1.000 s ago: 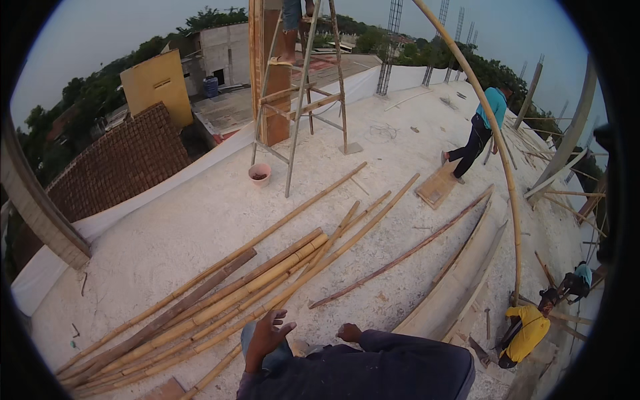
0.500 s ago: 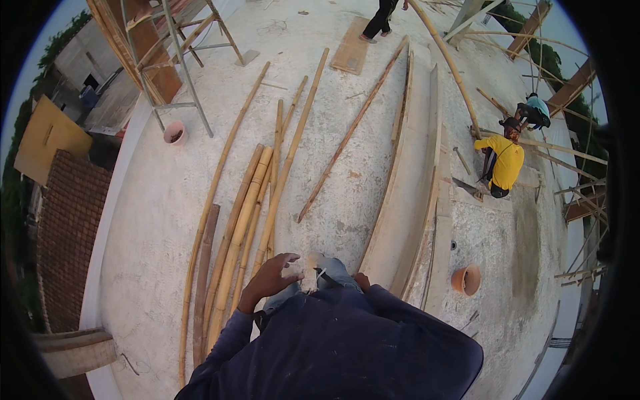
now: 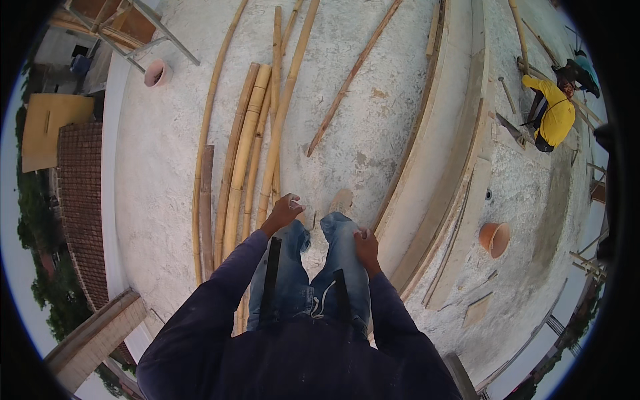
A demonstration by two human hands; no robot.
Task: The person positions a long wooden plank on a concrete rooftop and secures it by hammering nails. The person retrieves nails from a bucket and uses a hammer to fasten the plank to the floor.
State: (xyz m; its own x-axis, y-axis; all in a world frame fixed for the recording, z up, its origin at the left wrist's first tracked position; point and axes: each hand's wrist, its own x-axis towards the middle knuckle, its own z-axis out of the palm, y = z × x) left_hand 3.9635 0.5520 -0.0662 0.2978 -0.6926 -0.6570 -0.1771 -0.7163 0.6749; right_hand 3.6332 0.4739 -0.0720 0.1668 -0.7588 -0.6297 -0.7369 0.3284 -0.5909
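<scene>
My left hand (image 3: 285, 211) hangs over the left knee of my blue jeans (image 3: 341, 233). Its fingers are loosely bent, with a gap at the thumb, and I see nothing held in it. Close to the right thigh, my right hand (image 3: 366, 248) has its fingers curled in; whatever they may hold is hidden. Ahead and left of my feet lie several bamboo poles (image 3: 248, 127), roughly side by side on the pale floor. A darker, thinner pole (image 3: 353, 79) lies slantwise ahead of me. Along my right side run long boards (image 3: 460, 143).
An orange bucket (image 3: 495, 239) stands at right, and a pinkish bucket (image 3: 157, 73) at far left by a metal frame (image 3: 160, 30). A person in yellow (image 3: 557, 115) crouches at the right, with another beyond. The floor's white edge (image 3: 111, 200) borders a drop toward a tiled roof (image 3: 81, 207).
My view has tipped downward, bringing my legs and right hand more into sight. The left hand's fingers look more bent. The walking person at the top is out of view.
</scene>
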